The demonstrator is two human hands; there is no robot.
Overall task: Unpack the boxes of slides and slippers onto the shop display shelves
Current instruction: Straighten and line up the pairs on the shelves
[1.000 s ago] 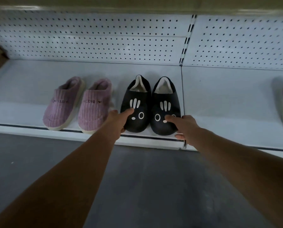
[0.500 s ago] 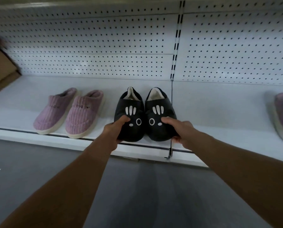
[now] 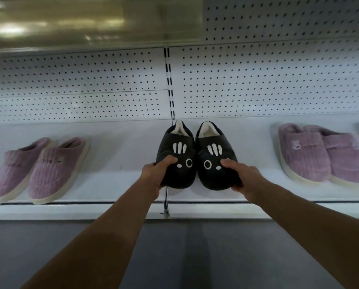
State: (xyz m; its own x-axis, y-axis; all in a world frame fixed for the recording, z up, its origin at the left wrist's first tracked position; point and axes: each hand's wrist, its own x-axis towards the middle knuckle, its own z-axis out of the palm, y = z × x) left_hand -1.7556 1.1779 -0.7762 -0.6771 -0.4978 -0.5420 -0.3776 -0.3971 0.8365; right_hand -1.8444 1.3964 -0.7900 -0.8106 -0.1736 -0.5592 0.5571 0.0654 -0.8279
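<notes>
Two black slippers with white face marks and pale lining sit side by side on the white display shelf [image 3: 120, 163], toes toward me. My left hand [image 3: 156, 174] grips the toe of the left black slipper [image 3: 179, 151], thumb on top. My right hand [image 3: 240, 176] grips the toe of the right black slipper [image 3: 213, 153] the same way. The pair straddles the seam between two shelf sections.
A pair of purple ribbed slippers [image 3: 37, 170] stands on the shelf at the left. Another purple pair [image 3: 320, 155] stands at the right, with a further item at the far right edge. White pegboard [image 3: 257, 84] backs the shelf. Grey floor lies below.
Both hands closed around the black slippers' toes and shifted the pair to the right along the shelf, away from the left purple pair. The view panned right and up.
</notes>
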